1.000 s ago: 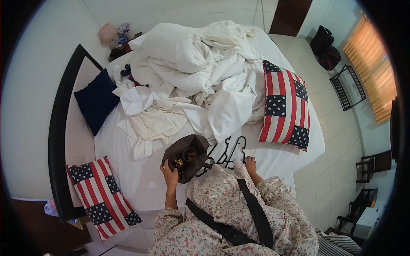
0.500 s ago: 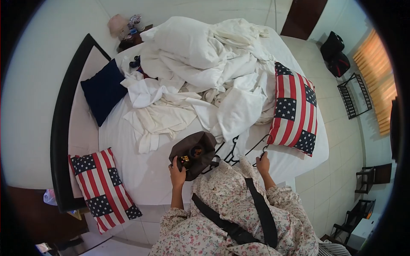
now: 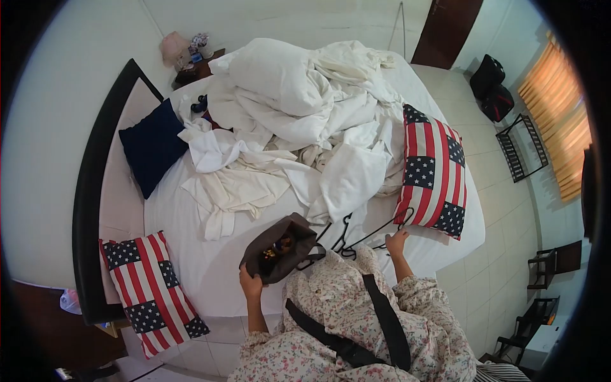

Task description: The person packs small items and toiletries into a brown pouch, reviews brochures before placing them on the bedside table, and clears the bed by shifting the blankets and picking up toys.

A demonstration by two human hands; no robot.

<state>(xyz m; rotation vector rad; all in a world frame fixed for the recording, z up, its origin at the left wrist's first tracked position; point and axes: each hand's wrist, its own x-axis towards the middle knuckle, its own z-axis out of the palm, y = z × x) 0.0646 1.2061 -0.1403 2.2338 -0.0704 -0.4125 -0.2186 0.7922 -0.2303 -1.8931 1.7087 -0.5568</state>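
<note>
My left hand [image 3: 251, 281] is closed on the near left edge of a dark brown fabric bag [image 3: 300, 247]. The bag tilts with its mouth open toward me, showing dark and orange-yellow items [image 3: 275, 249] inside that I cannot make out. My right hand [image 3: 397, 242] grips a black clothes hanger [image 3: 371, 235], its hook rising beside the flag-print pillow [image 3: 432, 170]. Several other black hangers [image 3: 344, 238] lie between the bag and my right hand, partly hidden by my floral clothing.
A heap of white bedding [image 3: 286, 95] covers the middle of the bed [image 3: 210, 280]. Against the headboard [image 3: 86, 210] lie a navy pillow [image 3: 154, 148] and another flag-print pillow [image 3: 153, 294]. Dark bags [image 3: 490, 81] and a luggage rack [image 3: 522, 149] stand at the right wall.
The bag has shifted left and slightly toward me, and its mouth now shows more of the contents. My left hand moved with it. My right hand stays at the hanger.
</note>
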